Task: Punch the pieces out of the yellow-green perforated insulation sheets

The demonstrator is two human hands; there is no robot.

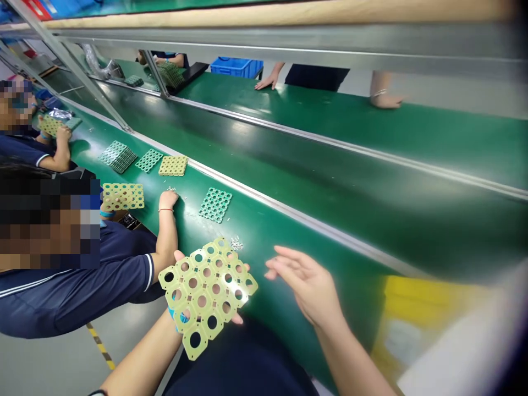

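- The yellow panel (pixel 212 280) was at the near side, left of centre, held up tilted before the tabletop (pixel 266 234); its round holes stood open, parts of the hand behind showing through some.
- The left hand (pixel 202 301) supported that panel from beneath, its fingers grasping the edges.
- The right hand (pixel 307 283) hung to the right, apart from the panel, fingers released and loosely bent, nothing visible in them.
- No small piece could be made out on the panel, so work on it looked barely begun, as a judgement; the loose white pieces (pixel 236 243), just beyond its far edge, seemed left to be used.
- Farther away lay a lone green panel (pixel 215 205); left of it were a yellow stack (pixel 173 165), a second green panel (pixel 149 160) and a green stack (pixel 117 156).
- At left, a co-worker's hand (pixel 168 200) was beside more small pieces (pixel 171 189).
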